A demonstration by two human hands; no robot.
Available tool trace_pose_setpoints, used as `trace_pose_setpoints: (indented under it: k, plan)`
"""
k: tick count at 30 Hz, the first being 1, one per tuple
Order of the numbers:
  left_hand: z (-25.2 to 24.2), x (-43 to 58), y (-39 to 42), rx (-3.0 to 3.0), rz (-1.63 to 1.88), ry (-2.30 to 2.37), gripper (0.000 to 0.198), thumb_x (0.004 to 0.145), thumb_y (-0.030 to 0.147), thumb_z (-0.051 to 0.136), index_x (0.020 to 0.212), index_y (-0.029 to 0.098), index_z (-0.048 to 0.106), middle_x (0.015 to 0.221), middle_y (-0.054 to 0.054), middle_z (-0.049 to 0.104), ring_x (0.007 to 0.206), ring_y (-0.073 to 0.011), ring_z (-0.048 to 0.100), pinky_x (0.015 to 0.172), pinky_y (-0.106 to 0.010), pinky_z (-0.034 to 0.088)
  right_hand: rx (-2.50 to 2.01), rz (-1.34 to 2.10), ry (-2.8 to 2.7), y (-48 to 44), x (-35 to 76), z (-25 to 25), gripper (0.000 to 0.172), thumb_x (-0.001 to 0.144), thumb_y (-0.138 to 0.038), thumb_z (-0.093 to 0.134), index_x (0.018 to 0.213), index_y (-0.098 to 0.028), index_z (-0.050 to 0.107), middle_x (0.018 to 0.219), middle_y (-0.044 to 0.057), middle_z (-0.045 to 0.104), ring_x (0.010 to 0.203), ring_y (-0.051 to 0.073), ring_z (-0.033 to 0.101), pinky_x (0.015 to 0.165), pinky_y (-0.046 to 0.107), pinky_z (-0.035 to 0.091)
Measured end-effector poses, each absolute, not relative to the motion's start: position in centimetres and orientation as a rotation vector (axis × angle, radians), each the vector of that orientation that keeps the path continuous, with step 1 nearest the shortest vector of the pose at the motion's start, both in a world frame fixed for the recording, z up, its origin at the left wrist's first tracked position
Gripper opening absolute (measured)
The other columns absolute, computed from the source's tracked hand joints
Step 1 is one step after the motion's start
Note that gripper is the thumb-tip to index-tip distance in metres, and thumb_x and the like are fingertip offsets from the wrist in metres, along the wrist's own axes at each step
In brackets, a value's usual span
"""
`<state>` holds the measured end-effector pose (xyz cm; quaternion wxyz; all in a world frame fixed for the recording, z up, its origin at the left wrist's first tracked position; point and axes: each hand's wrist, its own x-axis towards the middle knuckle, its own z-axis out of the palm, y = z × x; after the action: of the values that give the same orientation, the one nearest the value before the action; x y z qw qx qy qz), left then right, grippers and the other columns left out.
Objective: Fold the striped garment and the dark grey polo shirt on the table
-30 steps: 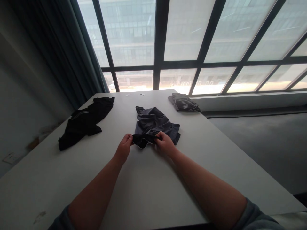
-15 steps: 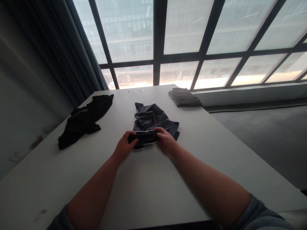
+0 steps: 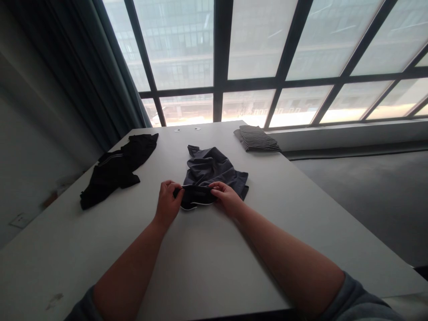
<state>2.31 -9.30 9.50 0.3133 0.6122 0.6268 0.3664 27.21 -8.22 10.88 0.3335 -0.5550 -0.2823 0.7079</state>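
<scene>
Slate-grey fabric, rumpled into soft, shallow folds, makes up the grey garment in front of you, lying around the middle of the white table. Its far left end narrows to a small dark tab-like corner, and its right side spreads out with a darker edge showing beneath. Along the side nearest you runs a black band with thin white edging — its lower line wavy rather than straight.

Your left hand has thumb and fingers pinched together on the left end of that band. Your right hand is clamped on the band's other end, thumb and forefinger closed over the cloth; its remaining fingers are hard to make out. Between your hands, a short stretch of band is held up.

Well to the left lies a black garment; farther back, to the right — a folded striped cloth.
</scene>
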Motion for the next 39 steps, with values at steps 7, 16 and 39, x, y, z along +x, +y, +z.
trace_pose_setpoints:
  k: [7,16,39]
  plan:
    - [9.3,2.1,-9.2,1.616,0.916,1.698,0.013,0.098,0.036,0.054,0.097,0.024,0.059,0.097,-0.005,0.065,0.093,-0.0241,0.061,0.090,-0.038,0.049,-1.472,1.845,-0.968,-8.2,26.9,10.8,0.032,0.071,-0.043,0.082,0.088,-0.021,0.066,0.080,-0.002,0.064,0.066,0.013,0.058,0.064,0.027,0.050]
    - [10.2,2.7,-9.5,1.561,0.904,1.704,0.016,0.099,0.040,0.051,0.099,0.025,0.055,0.095,-0.004,0.068,0.092,-0.0232,0.065,0.085,-0.035,0.049,-1.428,1.800,-1.031,-8.3,26.9,10.6,0.037,0.072,-0.037,0.079,0.102,-0.023,0.062,0.085,-0.003,0.062,0.075,0.015,0.062,0.068,0.028,0.054]
    - [10.2,3.6,-9.8,1.367,0.871,1.743,0.016,0.097,0.042,0.046,0.098,0.026,0.044,0.082,0.000,0.061,0.071,-0.0209,0.060,0.067,-0.031,0.041,-1.512,1.867,-0.858,-8.4,27.5,10.5,0.031,0.068,-0.032,0.087,0.091,-0.021,0.068,0.081,-0.003,0.067,0.063,0.012,0.062,0.056,0.025,0.053]
